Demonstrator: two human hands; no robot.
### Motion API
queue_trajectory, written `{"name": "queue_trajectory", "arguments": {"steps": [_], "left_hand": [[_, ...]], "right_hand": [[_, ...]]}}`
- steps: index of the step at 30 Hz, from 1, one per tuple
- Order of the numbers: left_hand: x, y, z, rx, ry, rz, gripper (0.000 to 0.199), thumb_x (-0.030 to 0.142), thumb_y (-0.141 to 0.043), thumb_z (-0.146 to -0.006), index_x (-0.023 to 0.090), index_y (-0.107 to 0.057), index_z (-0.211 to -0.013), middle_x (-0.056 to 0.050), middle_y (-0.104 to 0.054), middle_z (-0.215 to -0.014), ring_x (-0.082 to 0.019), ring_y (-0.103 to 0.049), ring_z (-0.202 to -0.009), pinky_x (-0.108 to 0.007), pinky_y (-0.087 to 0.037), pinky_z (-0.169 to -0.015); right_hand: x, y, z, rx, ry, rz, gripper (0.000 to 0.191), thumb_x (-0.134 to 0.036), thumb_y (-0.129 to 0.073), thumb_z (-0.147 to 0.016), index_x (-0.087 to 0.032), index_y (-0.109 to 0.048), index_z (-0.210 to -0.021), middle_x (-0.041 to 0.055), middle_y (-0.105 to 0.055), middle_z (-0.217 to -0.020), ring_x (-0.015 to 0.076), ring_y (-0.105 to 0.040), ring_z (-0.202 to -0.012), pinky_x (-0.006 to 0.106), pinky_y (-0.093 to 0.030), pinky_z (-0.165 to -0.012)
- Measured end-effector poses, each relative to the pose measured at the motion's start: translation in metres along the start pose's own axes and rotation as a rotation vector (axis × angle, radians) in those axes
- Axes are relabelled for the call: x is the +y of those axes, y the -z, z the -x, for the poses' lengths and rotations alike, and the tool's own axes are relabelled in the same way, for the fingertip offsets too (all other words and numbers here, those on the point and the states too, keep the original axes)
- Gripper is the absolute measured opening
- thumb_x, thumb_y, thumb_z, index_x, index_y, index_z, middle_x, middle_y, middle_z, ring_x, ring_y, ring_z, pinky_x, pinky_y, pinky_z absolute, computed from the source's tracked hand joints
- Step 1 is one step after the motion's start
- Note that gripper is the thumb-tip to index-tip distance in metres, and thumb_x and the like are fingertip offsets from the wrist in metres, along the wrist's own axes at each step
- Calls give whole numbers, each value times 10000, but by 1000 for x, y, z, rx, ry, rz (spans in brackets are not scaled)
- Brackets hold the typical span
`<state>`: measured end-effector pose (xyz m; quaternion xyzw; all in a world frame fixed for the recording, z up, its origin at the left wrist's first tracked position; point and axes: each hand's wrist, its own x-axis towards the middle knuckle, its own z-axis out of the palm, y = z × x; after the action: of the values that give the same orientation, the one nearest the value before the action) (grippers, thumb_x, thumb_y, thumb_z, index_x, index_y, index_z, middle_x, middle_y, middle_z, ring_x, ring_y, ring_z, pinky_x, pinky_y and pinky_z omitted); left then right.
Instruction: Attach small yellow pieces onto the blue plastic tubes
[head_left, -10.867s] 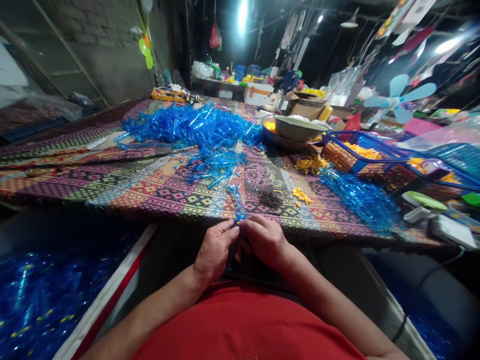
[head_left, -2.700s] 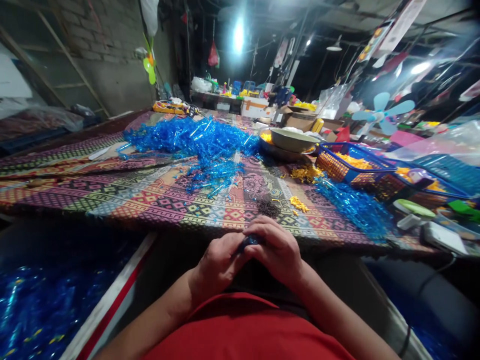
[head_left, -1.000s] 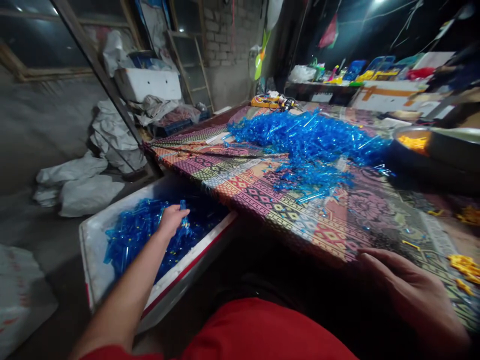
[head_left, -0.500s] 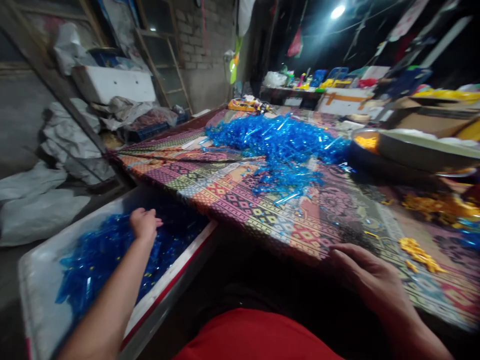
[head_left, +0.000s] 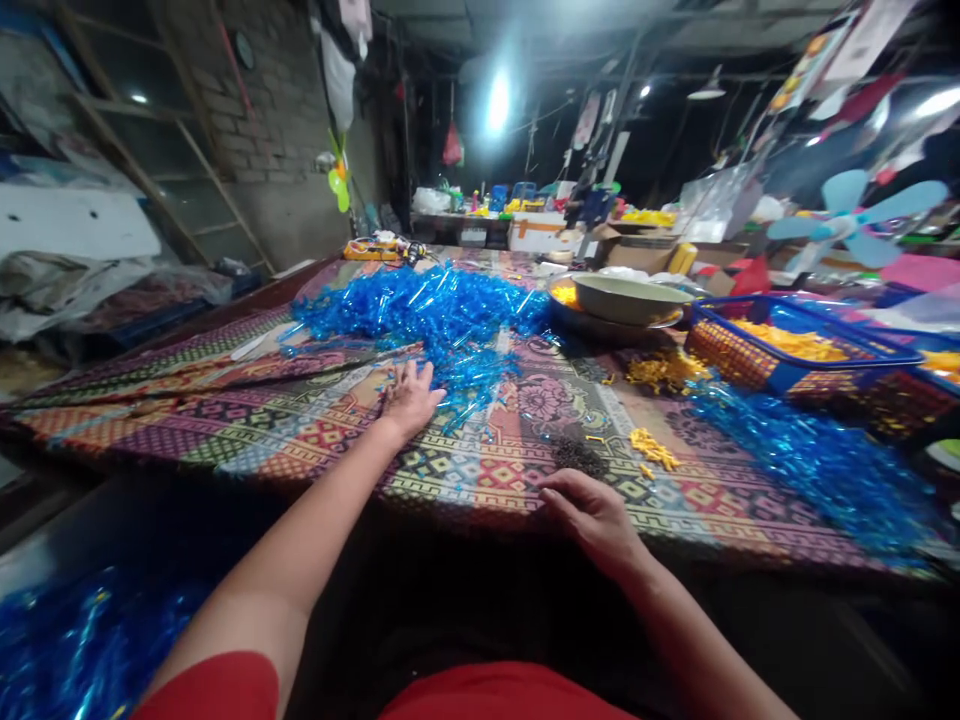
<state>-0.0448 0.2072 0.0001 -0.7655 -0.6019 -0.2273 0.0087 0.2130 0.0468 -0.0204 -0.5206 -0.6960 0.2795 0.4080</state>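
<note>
My left hand (head_left: 412,400) reaches over the patterned cloth, fingers spread, at the near edge of a heap of shiny, see-through blue plastic pieces (head_left: 420,305). Its fingertips meet the loose blue pieces, with nothing held that I can see. At the table's front edge is my right hand (head_left: 592,515), its thumb and forefinger drawn together. Whatever lies between those fingertips is too small to make out. Just beyond them is a small dark pile of tiny pieces (head_left: 580,458). Small yellow-orange pieces (head_left: 654,449) lie to its right.
A wide bowl (head_left: 634,297) rests at the back right of the cloth (head_left: 495,475). Blue baskets (head_left: 806,350) hold yellow pieces. More blue pieces (head_left: 817,465) spread along the right. A box of blue plastic (head_left: 82,640) sits low on the left. A fan (head_left: 855,220) stands behind.
My left hand has left the box of blue plastic and come up to the heap on the table. The view has swung right. My right hand stays by the dark pile.
</note>
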Motion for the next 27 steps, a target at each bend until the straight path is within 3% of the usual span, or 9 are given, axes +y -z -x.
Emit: {"name": "queue_trajectory", "arguments": {"steps": [3,6,8,11,14,17,20,23,27], "left_hand": [[-6,-7,-10,-41,-10,-48,501,406,-482,-826,134,-475,-1246,-184,-439,-1294,-349,-354,-1235,-481,-321,-973],[-5,-2,-4,-124,-104,-81,403,429,-446,-845,161,-576,-1117,-122,-566,-1132,-275,-440,-1147,-397,-333,-977],[2,6,1,-175,-164,-99,349,421,-452,-843,185,-608,-1047,-92,-599,-1052,-240,-482,-1079,-360,-351,-959],[19,16,-3,-191,-223,-135,305,389,-437,-851,191,-610,-1005,-99,-579,-1074,-259,-444,-1110,-396,-326,-972],[43,15,-29,-201,-263,-162,330,354,-352,-885,165,-593,-1008,-115,-561,-1094,-253,-437,-1106,-394,-329,-966],[66,-2,-65,-257,-271,-173,302,345,-406,-858,160,-602,-996,-124,-567,-1090,-253,-464,-1086,-395,-360,-937],[83,-21,-90,-318,-243,-193,356,394,-484,-808,157,-592,-1050,-160,-555,-1132,-309,-466,-1107,-482,-375,-901],[84,-30,-99,-380,-222,-216,368,355,-545,-760,156,-596,-1065,-183,-566,-1122,-329,-514,-1065,-494,-407,-853],[66,-21,-91,-436,-274,-224,327,194,-508,-748,212,-614,-1057,-126,-607,-1063,-246,-583,-979,-357,-445,-826]], "right_hand": [[-1,2,-1,-12,45,15,232,-356,-508,-847,-175,-639,-783,18,-591,-650,133,-549,-604,233,-439,-568],[-2,4,-1,-14,77,13,215,-331,-508,-853,-175,-641,-788,25,-606,-686,141,-564,-641,241,-444,-599],[-2,4,-1,-19,88,-2,206,-320,-507,-856,-178,-643,-794,30,-617,-712,146,-575,-661,245,-449,-619],[-2,4,-2,-33,92,-13,199,-306,-503,-859,-180,-639,-787,31,-616,-719,148,-577,-668,248,-447,-624],[-3,3,-3,-27,100,-13,192,-282,-500,-859,-176,-624,-759,24,-591,-689,141,-562,-645,243,-432,-608],[-5,3,-4,-7,108,-20,188,-262,-494,-861,-174,-609,-742,19,-570,-667,135,-548,-628,236,-423,-597],[-6,2,-4,3,119,-16,181,-245,-495,-860,-171,-600,-732,19,-560,-660,132,-541,-626,231,-417,-588],[-5,0,-4,15,128,-4,178,-232,-495,-859,-168,-597,-728,19,-556,-655,127,-532,-616,229,-409,-578],[-3,-1,-4,27,141,0,165,-221,-500,-855,-171,-596,-730,19,-566,-661,127,-538,-623,231,-411,-588]]}}
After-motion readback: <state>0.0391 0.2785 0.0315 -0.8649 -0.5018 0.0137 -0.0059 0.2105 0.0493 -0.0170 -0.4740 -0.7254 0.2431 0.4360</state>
